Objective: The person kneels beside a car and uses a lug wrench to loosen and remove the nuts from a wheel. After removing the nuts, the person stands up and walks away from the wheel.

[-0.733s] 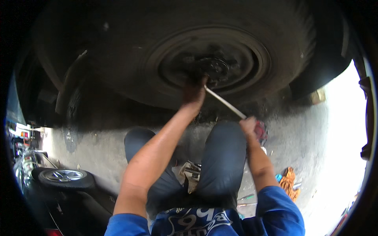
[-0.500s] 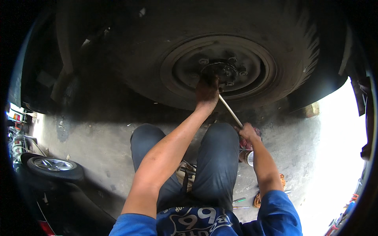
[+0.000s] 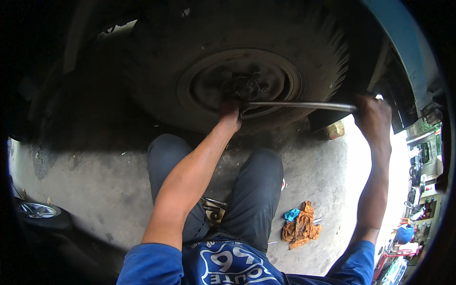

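A vehicle's wheel fills the upper middle, its steel rim inside a large dark tyre. My left hand is closed around the head end of a long-handled wrench, low on the hub. Shadow hides its fingers and the nut there. The bar runs almost level to the right across the lower rim and tyre. At its far end my right hand is wrapped round the handle, slightly blurred, with the arm stretched out.
My knees are bent below the wheel. An orange rag and a blue cloth lie on the concrete floor to the right. A block sits by the tyre. A loose wheel lies far left; blue bodywork hangs upper right.
My right hand has swung the wrench handle from below, near my right knee, up and out to the right. My left hand stays at the hub. The view has shifted to the right.
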A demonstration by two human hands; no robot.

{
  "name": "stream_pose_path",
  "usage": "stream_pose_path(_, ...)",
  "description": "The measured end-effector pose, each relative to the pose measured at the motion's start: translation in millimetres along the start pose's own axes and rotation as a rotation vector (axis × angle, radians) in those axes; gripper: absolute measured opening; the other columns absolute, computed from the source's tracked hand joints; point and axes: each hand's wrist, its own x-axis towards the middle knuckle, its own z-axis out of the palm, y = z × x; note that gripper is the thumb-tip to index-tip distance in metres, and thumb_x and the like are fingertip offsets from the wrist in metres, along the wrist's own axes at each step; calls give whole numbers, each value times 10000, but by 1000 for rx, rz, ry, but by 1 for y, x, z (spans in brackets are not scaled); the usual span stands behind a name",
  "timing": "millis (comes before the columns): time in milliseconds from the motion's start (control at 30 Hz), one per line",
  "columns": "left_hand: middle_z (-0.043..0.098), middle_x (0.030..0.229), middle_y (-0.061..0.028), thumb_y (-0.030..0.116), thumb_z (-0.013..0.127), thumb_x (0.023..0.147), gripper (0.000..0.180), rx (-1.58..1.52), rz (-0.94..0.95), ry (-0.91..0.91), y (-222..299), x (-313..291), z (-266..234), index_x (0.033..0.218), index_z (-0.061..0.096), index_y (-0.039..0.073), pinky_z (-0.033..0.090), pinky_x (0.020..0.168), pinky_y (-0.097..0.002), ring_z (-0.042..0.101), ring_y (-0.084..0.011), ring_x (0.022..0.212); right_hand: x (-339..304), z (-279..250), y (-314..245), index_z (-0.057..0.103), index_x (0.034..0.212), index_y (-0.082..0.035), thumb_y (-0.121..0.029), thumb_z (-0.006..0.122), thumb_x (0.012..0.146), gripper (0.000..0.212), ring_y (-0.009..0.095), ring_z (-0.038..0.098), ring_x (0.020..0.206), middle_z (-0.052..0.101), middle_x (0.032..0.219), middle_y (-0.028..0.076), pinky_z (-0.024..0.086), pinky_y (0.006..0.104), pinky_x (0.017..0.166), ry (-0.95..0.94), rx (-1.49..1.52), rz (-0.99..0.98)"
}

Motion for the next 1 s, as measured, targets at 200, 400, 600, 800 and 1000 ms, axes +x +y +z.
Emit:
stream_pose_path(200,632,1072,-36,239,502,992,245,-215,-112,-28,25,-14,16,1197,574,126,536,774,-332,607,-146,951,67,-80,-25,677,951,-106,-50,732,793,176,252,662,861,658,874,108,539,379,839,-45,-300,-66)
stream_pose_path(400,631,1117,-37,198,475,993,224,-283,-46,-138,19,-11,14,1178,577,123,523,794,-325,613,-157,964,107,-111,-58,637,1155,-112,-60,692,847,317,264,591,1123,638,1133,114,461,392,1014,-92,-270,-78)
stream_pose_path(600,614,1142,-49,218,445,1003,229,-192,34,-168,8,-1,7,1168,571,121,517,809,-333,603,-160,991,83,-78,-17,623,1121,-108,-56,705,819,318,268,612,1016,624,1109,107,469,394,967,398,-156,-432)
stream_pose_path(800,574,1223,-78,309,420,1037,348,-149,86,46,-9,20,14,1287,514,86,531,854,-366,587,-206,1043,75,-26,11,670,1033,-89,-51,726,798,245,225,651,965,672,979,108,518,351,829,-82,-396,-51)
stream_pose_path(1000,541,1265,-80,198,397,1027,317,-35,73,47,1,3,18,1299,511,80,511,936,-396,561,-209,1102,83,25,24,703,889,-144,-145,755,704,192,200,665,712,686,839,72,543,323,681,255,-277,-60)
